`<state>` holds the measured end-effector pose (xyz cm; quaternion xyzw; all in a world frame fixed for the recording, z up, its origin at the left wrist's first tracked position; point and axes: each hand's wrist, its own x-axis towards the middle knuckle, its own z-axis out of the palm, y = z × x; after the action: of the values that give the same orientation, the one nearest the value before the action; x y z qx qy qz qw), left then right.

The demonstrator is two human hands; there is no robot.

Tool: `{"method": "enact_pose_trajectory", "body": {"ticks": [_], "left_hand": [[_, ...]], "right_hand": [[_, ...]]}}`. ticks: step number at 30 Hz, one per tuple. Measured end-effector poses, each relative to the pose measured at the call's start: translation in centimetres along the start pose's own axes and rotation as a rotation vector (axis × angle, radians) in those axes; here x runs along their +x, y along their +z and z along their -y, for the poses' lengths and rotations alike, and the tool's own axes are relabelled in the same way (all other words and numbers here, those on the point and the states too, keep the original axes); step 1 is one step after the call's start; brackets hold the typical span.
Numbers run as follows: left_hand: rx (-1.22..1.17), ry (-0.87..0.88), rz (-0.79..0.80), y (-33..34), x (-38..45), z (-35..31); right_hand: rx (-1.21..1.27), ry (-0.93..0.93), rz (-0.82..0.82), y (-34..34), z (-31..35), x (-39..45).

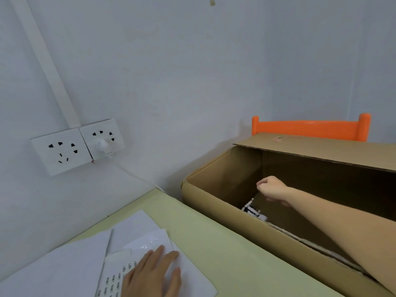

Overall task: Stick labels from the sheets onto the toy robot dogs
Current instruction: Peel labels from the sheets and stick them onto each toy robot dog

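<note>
At the bottom of the frame the left hand (151,273) lies flat, fingers straight and close together, pressing on the label sheets (120,266) spread over the pale green table (214,243). At right the right hand (271,187) reaches into the open cardboard box (214,196), fingers curled into a fist; whether they grip anything I cannot tell. A black-and-white toy dog (254,211) lies inside the box, just below that hand. An orange chair (310,127) stands behind the box, and wall sockets (75,144) sit at left
</note>
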<state>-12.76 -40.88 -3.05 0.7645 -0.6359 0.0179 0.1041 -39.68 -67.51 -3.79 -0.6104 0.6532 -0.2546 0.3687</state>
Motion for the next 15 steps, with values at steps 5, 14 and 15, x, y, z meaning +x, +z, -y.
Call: {"method": "enact_pose_trajectory", "body": {"ticks": [5, 14, 15], "left_hand": [[-0.868, -0.161, -0.008, -2.1, -0.1, 2.6], [-1.594, -0.512, -0.426, -4.5, -1.3, 6.0], [-1.558, -0.483, -0.445, -5.0, -2.0, 6.3]], "right_hand": [[-0.011, -0.179, -0.028, 0.1, 3.3, -4.2], [0.12, -0.751, -0.123, 7.1, 14.2, -18.8], [0.108, -0.793, -0.082, 8.3, 14.9, -20.5]]}}
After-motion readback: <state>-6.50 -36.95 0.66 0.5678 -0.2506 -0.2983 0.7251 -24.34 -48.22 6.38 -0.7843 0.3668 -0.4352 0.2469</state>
